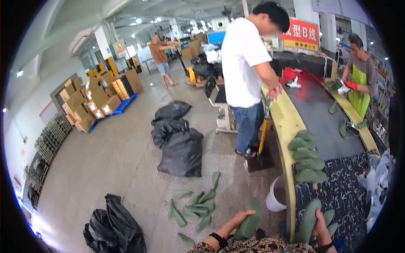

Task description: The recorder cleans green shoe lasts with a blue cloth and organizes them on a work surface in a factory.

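My left hand [243, 216] is closed around a green foot-shaped piece [250, 225], which looks like a shoe last, held beside the bench's near end. At the dark patterned cloth, my right hand [321, 225] grips another green shoe last [308, 219]; further green lasts [328, 217] lie beside and behind it. Ahead of my hands, several green lasts [311, 163] lie in a row along the bench's left edge and the cloth. More green foot-shaped pieces [199, 208] are scattered on the floor to my left.
A white bucket [276, 197] stands against the bench's left side. Black bags [181, 149] lie on the floor. A person in a white shirt [244, 63] stands left of the conveyor belt [320, 122]; another person [358, 80] works across it. Clear plastic bags [376, 181] lie right.
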`<state>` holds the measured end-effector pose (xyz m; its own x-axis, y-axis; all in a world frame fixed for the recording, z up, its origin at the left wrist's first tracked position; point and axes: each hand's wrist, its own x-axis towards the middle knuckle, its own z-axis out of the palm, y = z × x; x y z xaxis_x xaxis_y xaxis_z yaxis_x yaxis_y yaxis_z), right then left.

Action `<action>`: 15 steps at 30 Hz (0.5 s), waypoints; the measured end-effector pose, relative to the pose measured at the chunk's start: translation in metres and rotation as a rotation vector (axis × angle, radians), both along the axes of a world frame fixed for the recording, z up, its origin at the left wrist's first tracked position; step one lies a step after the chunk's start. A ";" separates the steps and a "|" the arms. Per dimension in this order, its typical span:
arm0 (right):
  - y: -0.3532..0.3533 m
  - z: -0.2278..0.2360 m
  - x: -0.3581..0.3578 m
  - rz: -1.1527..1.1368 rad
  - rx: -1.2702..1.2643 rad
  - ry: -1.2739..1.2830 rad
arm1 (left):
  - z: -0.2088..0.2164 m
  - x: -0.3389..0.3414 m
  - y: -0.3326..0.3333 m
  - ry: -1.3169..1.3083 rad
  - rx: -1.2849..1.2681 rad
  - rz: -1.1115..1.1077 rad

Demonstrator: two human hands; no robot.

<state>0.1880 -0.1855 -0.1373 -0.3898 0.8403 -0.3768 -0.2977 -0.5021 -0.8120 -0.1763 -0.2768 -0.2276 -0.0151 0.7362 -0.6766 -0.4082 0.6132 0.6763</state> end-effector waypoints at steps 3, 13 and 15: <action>-0.025 0.032 0.002 0.060 -0.088 0.016 | 0.053 0.028 -0.057 -0.175 -0.060 -0.059; -0.146 0.096 0.049 -0.248 -0.104 0.113 | 0.120 0.049 -0.073 0.172 0.106 -0.308; -0.168 0.107 0.071 -0.263 -0.083 0.117 | 0.131 0.063 -0.067 0.195 0.145 -0.373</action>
<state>0.2588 -0.3539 -0.0300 -0.2074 0.8865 -0.4136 -0.5153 -0.4584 -0.7241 -0.1130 -0.3435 -0.0967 0.1522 0.8024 -0.5770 -0.0333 0.5877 0.8084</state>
